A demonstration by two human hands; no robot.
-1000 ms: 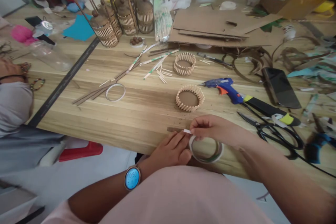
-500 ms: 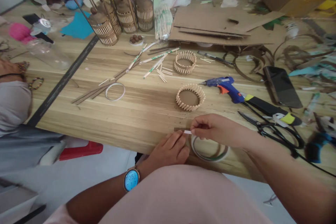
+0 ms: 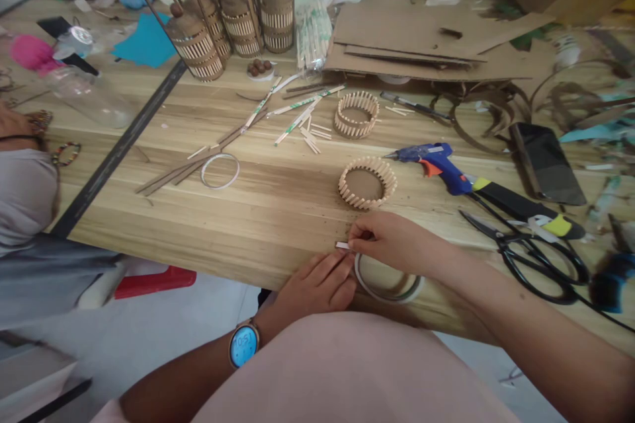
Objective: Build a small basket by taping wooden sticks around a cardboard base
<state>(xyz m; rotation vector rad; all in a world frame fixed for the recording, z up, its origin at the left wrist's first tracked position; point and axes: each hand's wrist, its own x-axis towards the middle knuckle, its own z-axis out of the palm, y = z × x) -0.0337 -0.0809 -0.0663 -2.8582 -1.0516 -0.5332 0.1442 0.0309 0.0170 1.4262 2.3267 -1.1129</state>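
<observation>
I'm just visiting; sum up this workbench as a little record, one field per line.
Right hand: pinching a white strip
Left hand: palm down on the table
Near the hands: pale ring
Ahead: two round stick-walled pieces
Right side: blue glue gun, black scissors, dark phone
Far left: another person's sleeve

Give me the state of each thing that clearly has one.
Right hand: pinching white strip
Left hand: palm down, fingers extended
Smartwatch: screen lit
Phone: screen dark
Scissors: blades look closed
Glue gun: lying on its side
Nearer slatted ring: open-topped
Farther slatted ring: open-topped, banded
</observation>
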